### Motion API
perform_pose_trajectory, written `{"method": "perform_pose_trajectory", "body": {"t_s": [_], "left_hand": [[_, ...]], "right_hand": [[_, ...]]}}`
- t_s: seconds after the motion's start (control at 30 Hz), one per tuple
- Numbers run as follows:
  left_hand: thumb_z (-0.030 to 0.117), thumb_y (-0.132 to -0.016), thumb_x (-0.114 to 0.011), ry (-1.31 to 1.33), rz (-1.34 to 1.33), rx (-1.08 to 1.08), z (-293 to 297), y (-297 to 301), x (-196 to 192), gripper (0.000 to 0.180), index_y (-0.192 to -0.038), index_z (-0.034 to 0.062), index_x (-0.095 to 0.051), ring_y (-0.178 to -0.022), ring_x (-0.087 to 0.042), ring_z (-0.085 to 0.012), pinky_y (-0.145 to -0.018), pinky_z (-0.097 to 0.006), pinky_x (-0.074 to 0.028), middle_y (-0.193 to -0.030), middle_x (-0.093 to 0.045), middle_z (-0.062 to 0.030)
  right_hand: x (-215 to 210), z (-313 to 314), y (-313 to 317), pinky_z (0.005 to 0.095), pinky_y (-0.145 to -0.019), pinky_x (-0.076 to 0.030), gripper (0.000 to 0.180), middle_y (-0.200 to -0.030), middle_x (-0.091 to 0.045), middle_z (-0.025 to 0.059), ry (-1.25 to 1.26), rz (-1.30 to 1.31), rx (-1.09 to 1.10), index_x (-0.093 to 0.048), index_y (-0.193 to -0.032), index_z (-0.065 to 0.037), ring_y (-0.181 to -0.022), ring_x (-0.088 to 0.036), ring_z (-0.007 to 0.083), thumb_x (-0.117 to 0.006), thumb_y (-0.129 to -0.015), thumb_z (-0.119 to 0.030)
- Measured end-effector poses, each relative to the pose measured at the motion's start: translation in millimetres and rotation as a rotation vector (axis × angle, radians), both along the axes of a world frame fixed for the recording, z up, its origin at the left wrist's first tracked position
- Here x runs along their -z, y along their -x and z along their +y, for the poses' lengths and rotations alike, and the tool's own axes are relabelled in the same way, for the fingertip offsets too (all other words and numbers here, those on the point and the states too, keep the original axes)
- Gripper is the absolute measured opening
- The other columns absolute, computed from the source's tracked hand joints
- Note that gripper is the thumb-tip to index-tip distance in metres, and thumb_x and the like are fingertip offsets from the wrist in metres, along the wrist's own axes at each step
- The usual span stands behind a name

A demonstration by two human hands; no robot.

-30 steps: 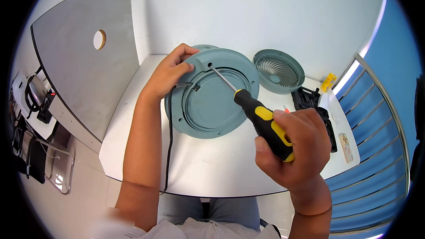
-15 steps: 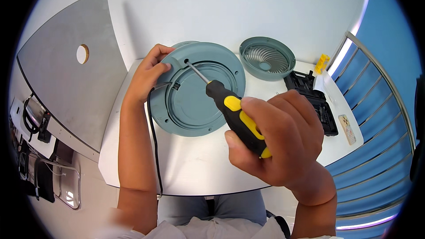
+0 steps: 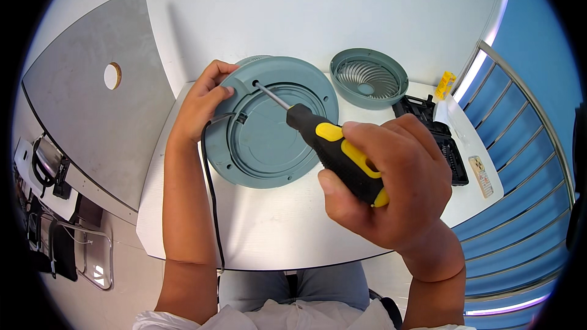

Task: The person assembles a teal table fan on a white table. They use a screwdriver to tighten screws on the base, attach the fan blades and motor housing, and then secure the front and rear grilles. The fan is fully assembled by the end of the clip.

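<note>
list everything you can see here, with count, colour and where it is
round fan housing: 1, grey-green, middle of the table
screwdriver: 1, black and yellow handle, metal shaft, tip in a hole near the housing's upper rim
fan grille: 1, grey-green, behind the housing to the right
power cord: 1, black, from the housing's left side over the table's front edge
tool case: 1, black, open, right side of the table
table: 1, white
grey panel with round hole: 1, left of the table
left hand: on the housing's left rim
right hand: gripping the screwdriver handle
</note>
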State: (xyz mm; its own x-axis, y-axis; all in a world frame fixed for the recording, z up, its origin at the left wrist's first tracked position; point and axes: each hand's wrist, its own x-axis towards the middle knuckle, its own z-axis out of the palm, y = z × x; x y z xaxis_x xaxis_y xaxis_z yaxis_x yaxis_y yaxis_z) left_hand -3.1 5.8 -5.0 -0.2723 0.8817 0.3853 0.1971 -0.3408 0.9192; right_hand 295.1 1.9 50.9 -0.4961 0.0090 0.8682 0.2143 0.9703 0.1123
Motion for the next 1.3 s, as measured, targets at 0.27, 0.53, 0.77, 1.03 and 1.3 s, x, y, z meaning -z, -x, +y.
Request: {"method": "perform_pose_trajectory", "body": {"t_s": [0.27,0.53,0.77,1.03,1.3], "left_hand": [[0.013,-0.08,-0.05,0.006,0.002,-0.012,-0.4,0.0,0.0,0.033,-0.112,0.0072,-0.055,-0.099,-0.052,-0.0147,-0.091,-0.03,-0.039,-0.104,-0.06,-0.0064],[0.013,-0.08,-0.05,-0.004,0.013,-0.013,-0.3,-1.6,-1.5,0.032,-0.112,0.0073,-0.055,-0.098,-0.051,-0.0143,-0.09,-0.029,-0.039,-0.104,-0.059,-0.0062],[0.013,-0.08,-0.05,0.015,0.013,-0.008,1.2,-0.1,-2.2,0.032,-0.111,0.0071,-0.055,-0.099,-0.051,-0.0146,-0.09,-0.029,-0.039,-0.104,-0.059,-0.0065],[0.013,-0.08,-0.05,-0.006,0.011,-0.002,2.6,2.7,2.5,0.032,-0.111,0.007,-0.055,-0.1,-0.051,-0.0149,-0.091,-0.029,-0.039,-0.106,-0.059,-0.0069],[0.012,-0.079,-0.05,-0.007,0.035,-0.033,1.9,0.7,-0.5,0.032,-0.111,0.0068,-0.055,-0.1,-0.052,-0.0147,-0.091,-0.029,-0.039,-0.107,-0.06,-0.0075]], "right_hand": [[-15.6,-2.7,-0.4,0.0297,-0.058,-0.046,0.04,-0.084,-0.061,0.0079,0.054,-0.069,0.025,-0.059,-0.102,-0.003,-0.064,-0.055,0.0217,-0.074,-0.066,-0.012],[-26.8,-4.6,-14.8,0.034,-0.078,-0.048,0.044,-0.105,-0.057,0.0153,0.334,-0.197,-0.092,-0.053,-0.11,-0.004,-0.089,-0.058,0.0277,-0.069,-0.07,-0.007],[-19.1,1.6,-19.6,0.0316,-0.07,-0.049,0.044,-0.098,-0.059,0.0156,0.183,-0.197,-0.102,-0.054,-0.116,-0.003,-0.081,-0.058,0.0256,-0.072,-0.077,-0.01],[-12.8,0.9,-20.0,0.0277,-0.063,-0.049,0.039,-0.086,-0.058,0.0133,0.198,-0.158,0.011,-0.055,-0.115,-0.005,-0.072,-0.058,0.021,-0.071,-0.079,-0.008],[-8.7,-2.1,-18.9,0.0317,-0.05,-0.039,0.044,-0.071,-0.053,0.0076,0.059,-0.128,0.114,-0.062,-0.111,-0.005,-0.058,-0.05,0.0198,-0.077,-0.072,-0.016]]}}
